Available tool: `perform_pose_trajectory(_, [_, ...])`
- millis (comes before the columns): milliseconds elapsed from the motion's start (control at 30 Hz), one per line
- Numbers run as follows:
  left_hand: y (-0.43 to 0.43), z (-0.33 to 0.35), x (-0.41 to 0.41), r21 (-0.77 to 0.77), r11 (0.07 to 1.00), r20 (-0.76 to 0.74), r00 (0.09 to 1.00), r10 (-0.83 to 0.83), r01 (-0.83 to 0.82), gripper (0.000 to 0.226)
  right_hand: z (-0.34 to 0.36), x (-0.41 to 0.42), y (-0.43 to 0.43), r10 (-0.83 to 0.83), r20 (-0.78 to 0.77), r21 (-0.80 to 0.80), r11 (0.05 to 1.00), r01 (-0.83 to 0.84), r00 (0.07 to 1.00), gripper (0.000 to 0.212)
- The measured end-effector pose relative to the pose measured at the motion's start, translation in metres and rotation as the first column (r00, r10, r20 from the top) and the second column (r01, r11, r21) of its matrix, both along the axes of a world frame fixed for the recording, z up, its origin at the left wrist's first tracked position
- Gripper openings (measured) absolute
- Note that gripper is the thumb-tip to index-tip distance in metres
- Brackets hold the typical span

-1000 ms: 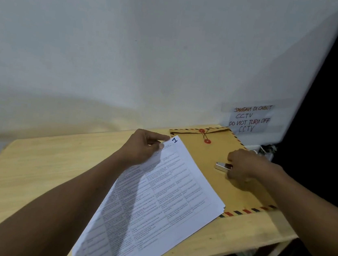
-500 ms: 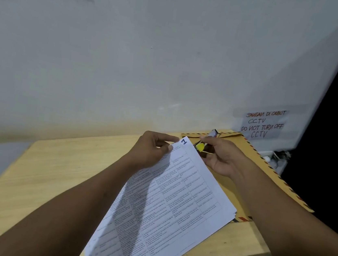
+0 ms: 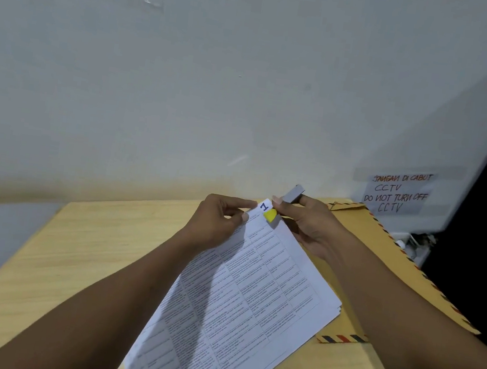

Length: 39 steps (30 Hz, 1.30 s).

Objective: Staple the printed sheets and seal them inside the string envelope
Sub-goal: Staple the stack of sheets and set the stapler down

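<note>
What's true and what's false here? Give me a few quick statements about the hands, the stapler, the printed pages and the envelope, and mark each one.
1. The left hand pinches the top corner of the white printed sheets. True.
2. The right hand holds nothing. False: it grips the grey and yellow stapler at the sheets' numbered corner.
3. The sheets are inside the brown string envelope. False: they are outside it, overlapping the envelope, which lies on the light wooden table.
4. A handwritten CCTV note is stuck to the wall. True.
</note>
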State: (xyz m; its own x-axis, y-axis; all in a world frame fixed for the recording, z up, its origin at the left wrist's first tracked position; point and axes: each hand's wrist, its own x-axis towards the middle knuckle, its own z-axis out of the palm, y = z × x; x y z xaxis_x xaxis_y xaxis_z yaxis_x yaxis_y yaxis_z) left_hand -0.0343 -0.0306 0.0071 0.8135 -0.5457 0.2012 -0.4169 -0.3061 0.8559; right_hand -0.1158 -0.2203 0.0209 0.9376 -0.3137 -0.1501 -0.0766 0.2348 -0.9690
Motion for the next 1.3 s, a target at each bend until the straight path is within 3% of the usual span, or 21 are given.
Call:
perform_pose_trajectory(200, [0.004,0.0,0.001,-0.008,1.0,0.033,0.999,-0.012,0.013,0.031,-0.011,0.013,0.011,-0.111,0.099,-0.098,0.988,0.121,0.989,0.022])
perform_pose_trajectory(467, [0.01,-0.008,0.002,0.006,1.0,0.007,1.0,0.025,-0.025,0.029,-0.015,0.013,0.009,-0.049,0.086,-0.214,0.975,0.067,0.995,0.029])
perform_pose_trajectory(533, [0.022,-0.009,0.007,0.008,0.996,-0.015,0.996,0.092,-0.092,0.029,-0.009,0.017,0.009,-0.124,0.109,-0.298,0.943,0.151,0.986,0.028])
perform_pose_trajectory(600, [0.038,-0.01,0.014,0.002,0.983,-0.035,0.982,0.184,-0.184,0.029,-0.003,0.021,0.008,-0.225,0.114,-0.5,0.829,0.252,0.968,0.03])
perform_pose_trajectory(700, [0.064,-0.011,0.025,-0.019,0.939,-0.087,0.936,0.34,-0.343,0.033,0.008,0.027,0.016,-0.126,0.023,-0.846,0.527,0.087,0.992,0.032])
perform_pose_trajectory(833, [0.093,-0.015,0.032,-0.027,0.862,-0.153,0.854,0.498,-0.507,0.041,0.016,0.042,0.047,0.137,-0.097,-0.963,0.237,-0.128,0.986,0.027])
perform_pose_trajectory(933, [0.108,-0.017,0.035,-0.058,0.784,-0.178,0.779,0.601,-0.618,0.039,0.012,0.055,0.076,0.206,-0.17,-0.985,0.006,-0.175,0.964,0.029])
perform_pose_trajectory(1100, [0.129,-0.02,0.033,0.057,0.687,-0.186,0.668,0.72,-0.725,0.042,-0.007,0.076,0.105,0.232,-0.141,-0.99,-0.05,-0.133,0.962,0.03])
perform_pose_trajectory(1300, [0.148,-0.039,0.027,0.26,0.7,-0.075,0.709,0.701,-0.665,0.03,-0.023,0.11,0.108,0.18,-0.183,-0.983,-0.068,-0.173,0.967,0.028])
